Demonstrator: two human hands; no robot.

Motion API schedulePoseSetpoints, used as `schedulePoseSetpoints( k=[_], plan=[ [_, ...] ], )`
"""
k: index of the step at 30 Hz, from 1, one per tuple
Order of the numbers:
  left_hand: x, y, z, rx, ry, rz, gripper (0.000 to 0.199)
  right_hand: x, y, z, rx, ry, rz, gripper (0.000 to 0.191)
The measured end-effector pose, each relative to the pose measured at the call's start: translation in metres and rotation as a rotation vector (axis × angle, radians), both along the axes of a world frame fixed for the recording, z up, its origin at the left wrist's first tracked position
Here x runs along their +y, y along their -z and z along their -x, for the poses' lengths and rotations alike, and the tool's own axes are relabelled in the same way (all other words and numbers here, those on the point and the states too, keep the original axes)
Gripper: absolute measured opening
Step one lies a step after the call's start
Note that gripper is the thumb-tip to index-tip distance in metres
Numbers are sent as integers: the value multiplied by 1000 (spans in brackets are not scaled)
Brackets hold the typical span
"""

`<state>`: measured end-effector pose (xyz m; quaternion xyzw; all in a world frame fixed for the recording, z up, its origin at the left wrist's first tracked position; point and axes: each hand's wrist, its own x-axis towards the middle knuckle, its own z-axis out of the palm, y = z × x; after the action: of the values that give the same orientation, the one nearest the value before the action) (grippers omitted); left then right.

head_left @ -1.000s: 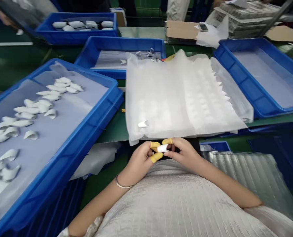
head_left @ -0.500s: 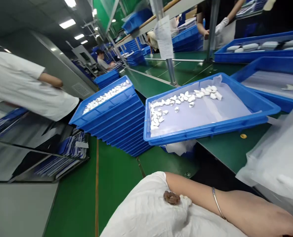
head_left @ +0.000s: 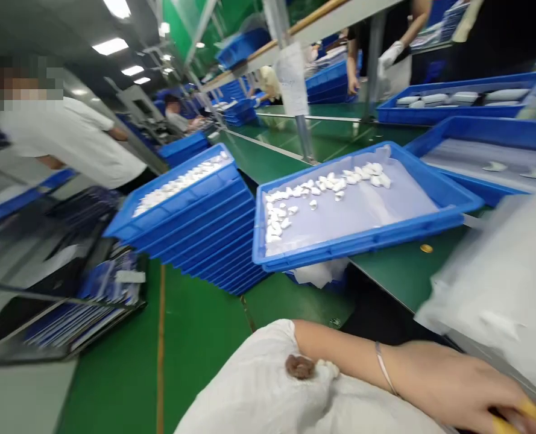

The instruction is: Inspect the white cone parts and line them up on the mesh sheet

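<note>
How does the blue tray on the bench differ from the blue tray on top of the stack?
The bench tray has white pieces scattered along two sides, leaving much liner bare; the stack tray looks crowded with them. The bench tray juts past the edge of the green bench, while the stack tray tops a tall pile beside it. Both are blue and shallow.

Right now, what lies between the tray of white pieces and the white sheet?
The head view shows green tabletop, a small yellow disc and a pale strip between tray and sheet.
</note>
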<state>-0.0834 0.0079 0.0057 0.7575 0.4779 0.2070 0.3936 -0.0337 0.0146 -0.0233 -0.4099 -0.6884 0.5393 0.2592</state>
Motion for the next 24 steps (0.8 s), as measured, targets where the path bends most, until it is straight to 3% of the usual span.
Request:
schedulePoseSetpoints(
  k=[4,5,7,13,19,24],
  plan=[
    [-25,-16,-5,8,-226,-74,30,17,-23,-89,-134,134,27,43],
    [-28,-18,-3,-20,-291,-60,30,16,-32,-107,-132,33,92,40],
    [-26,-16,3,-71,-347,-21,22,17,-43,-124,-83,29,172,44],
    [-23,-10,6,-54,-332,-54,16,31,-24,-131,172,141,516,48],
    [-22,-4,5,-97,-317,-168,15,28,-32,-143,179,55,496,47],
    [-20,-3,4,-61,-330,-69,17,30,-42,-141,123,-27,472,42]
  ],
)
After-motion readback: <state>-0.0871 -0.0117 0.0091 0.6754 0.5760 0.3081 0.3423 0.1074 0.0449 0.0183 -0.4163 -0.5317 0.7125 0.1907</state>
